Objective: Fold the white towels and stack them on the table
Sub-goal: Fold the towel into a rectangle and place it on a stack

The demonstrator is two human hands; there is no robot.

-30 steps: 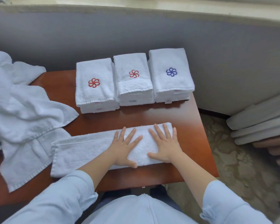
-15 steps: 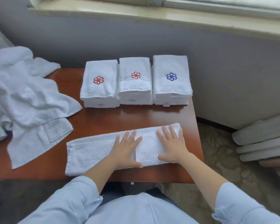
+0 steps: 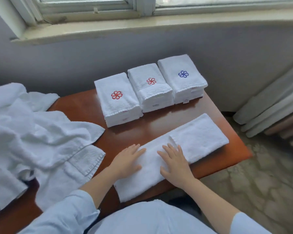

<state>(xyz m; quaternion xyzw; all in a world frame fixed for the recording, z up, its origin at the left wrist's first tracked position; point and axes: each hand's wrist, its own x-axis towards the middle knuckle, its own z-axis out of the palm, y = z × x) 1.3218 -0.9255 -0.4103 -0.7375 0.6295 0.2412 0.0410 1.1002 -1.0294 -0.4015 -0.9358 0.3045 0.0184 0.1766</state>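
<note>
Towel strip (image 3: 200,137) lies slantwise across the near right of the counter (image 3: 81,107), with its right end folded back over itself. I see the left hand (image 3: 128,160) and right hand (image 3: 174,163) flat on its middle, fingers straight and spread, pressing down and gripping nothing. On the far side, three folded stacks sit side by side: left stack (image 3: 117,105), middle stack (image 3: 152,92), right stack (image 3: 184,81). Loose towels (image 3: 41,132) are heaped at left.

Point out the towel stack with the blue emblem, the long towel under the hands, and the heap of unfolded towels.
blue-emblem stack (image 3: 192,81), head view, top towel beside the emblem.
long towel (image 3: 200,136), head view, its doubled right end.
unfolded heap (image 3: 41,132), head view, middle of the crumpled cloth.
</note>
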